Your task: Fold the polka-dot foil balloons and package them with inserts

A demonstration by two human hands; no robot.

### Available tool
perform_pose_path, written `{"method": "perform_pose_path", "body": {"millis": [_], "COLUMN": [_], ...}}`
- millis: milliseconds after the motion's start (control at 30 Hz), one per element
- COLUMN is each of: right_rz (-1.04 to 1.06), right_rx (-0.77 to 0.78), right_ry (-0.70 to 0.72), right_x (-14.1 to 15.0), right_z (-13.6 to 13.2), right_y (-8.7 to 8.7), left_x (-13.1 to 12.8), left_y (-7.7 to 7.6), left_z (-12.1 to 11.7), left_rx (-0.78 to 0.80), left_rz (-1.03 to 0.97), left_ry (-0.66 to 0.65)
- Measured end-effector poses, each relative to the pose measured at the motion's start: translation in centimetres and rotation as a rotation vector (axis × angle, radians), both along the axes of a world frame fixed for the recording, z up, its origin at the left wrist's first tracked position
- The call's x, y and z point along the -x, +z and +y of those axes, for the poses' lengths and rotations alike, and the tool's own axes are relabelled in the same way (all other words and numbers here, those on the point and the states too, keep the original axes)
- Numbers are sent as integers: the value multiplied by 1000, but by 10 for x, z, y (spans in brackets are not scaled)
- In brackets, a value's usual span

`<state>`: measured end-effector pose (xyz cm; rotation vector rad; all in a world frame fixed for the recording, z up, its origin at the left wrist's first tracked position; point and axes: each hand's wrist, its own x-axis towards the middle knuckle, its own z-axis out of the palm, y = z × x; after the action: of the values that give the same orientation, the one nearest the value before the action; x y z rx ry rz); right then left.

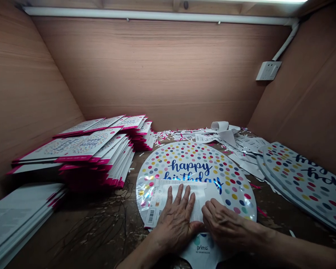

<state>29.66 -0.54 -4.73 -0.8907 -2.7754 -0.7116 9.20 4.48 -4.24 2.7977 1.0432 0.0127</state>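
A round foil balloon (pixel 196 168) lies flat on the bench, printed with coloured dots and blue "happy birthday" lettering. A white printed paper sheet (pixel 182 198) with a barcode lies on its lower part. My left hand (pixel 176 220) presses flat on this sheet, fingers spread. My right hand (pixel 224 224) rests at the sheet's right edge with its fingers bent, and I cannot tell if it pinches anything. Below both hands, a white foil tab printed "prima" (pixel 203 248) sticks out from under the balloon.
Several stacks of pink-edged packaged balloons (pixel 100 149) stand to the left, with a white stack (pixel 19 220) at the near left. More dotted balloons (pixel 305 183) lie to the right. Paper scraps (pixel 235 142) cover the back of the wooden bench (pixel 72 239), walled by wood panels.
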Motion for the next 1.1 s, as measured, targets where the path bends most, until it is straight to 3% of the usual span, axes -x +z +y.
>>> {"method": "perform_pose_path", "body": {"millis": [133, 300, 400, 533, 700, 867, 1000, 1100], "right_rz": [-75, 86, 189, 315, 350, 125, -53, -166], "right_rx": [41, 62, 193, 484, 396, 268, 58, -53], "right_ry": [34, -249, -272, -214, -241, -218, -156, -19], "right_x": [-3, -36, -48, -30, -11, -10, -6, -4], "right_z": [28, 71, 55, 14, 9, 9, -2, -3], "right_y": [20, 53, 55, 31, 4, -6, -2, 13], "left_x": [0, 0, -1, -3, -3, -3, -3, -3], "left_y": [1, 3, 3, 2, 2, 2, 1, 0], "left_z": [0, 1, 2, 2, 1, 3, 2, 1], "left_rx": [-5, -3, 2, -2, -6, -3, -11, -1], "left_rz": [4, 14, 13, -4, -4, -7, -6, -7], "left_ry": [8, -1, -16, -13, -13, -11, -15, -17]}}
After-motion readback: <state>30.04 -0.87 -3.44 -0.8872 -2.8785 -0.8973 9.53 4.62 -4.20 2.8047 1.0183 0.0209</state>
